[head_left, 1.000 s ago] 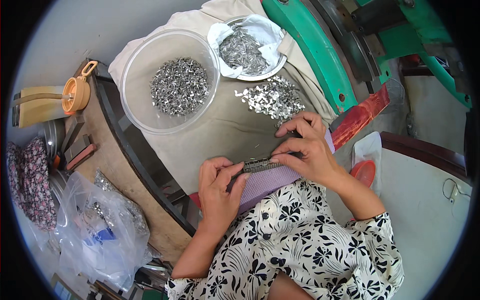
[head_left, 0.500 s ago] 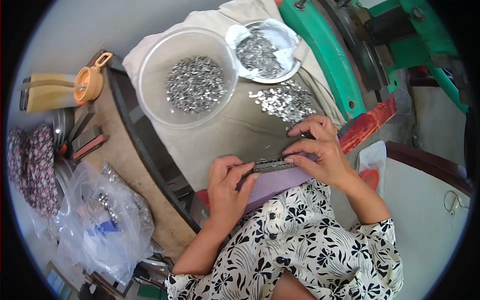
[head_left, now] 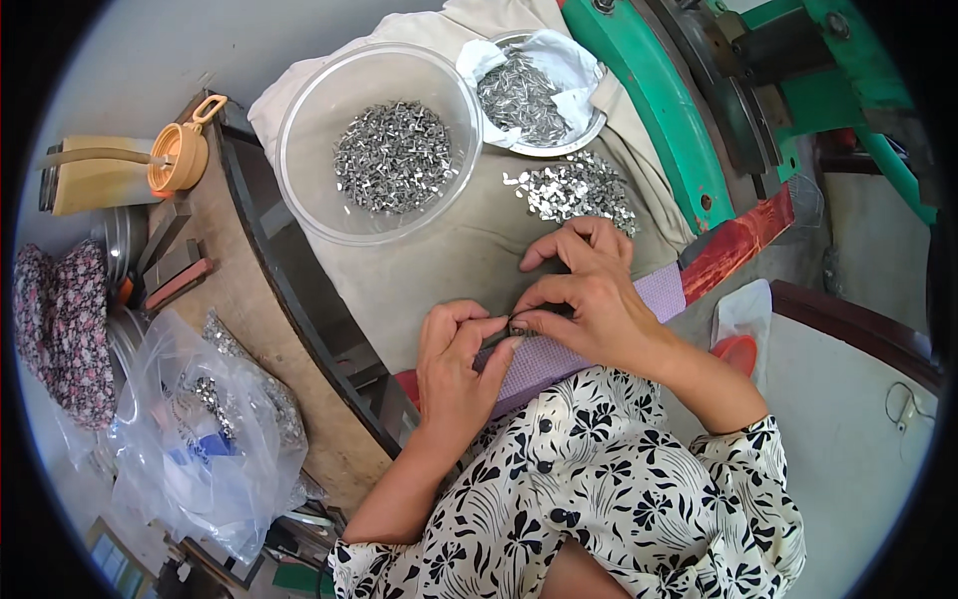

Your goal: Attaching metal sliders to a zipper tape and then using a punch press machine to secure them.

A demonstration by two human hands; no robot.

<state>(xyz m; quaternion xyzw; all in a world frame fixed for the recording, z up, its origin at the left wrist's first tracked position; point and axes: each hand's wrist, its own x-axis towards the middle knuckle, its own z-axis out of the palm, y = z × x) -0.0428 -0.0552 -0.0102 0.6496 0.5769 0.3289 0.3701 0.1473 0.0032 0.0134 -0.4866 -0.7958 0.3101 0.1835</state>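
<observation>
Strip [head_left: 499,337]: appears dark grey and metallic, largely covered. Shows at edge of lilac checked cloth [head_left: 539,367]. Is pinched between thumb and forefinger of left hand [head_left: 454,361] and right hand [head_left: 591,299], close together.

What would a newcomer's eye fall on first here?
Probably the big clear tub of small metal pieces, upper left of centre. The green machine frame at the upper right likely follows. Near the middle, the left hand and right hand meet at a dark metal piece, mostly hidden.
</observation>
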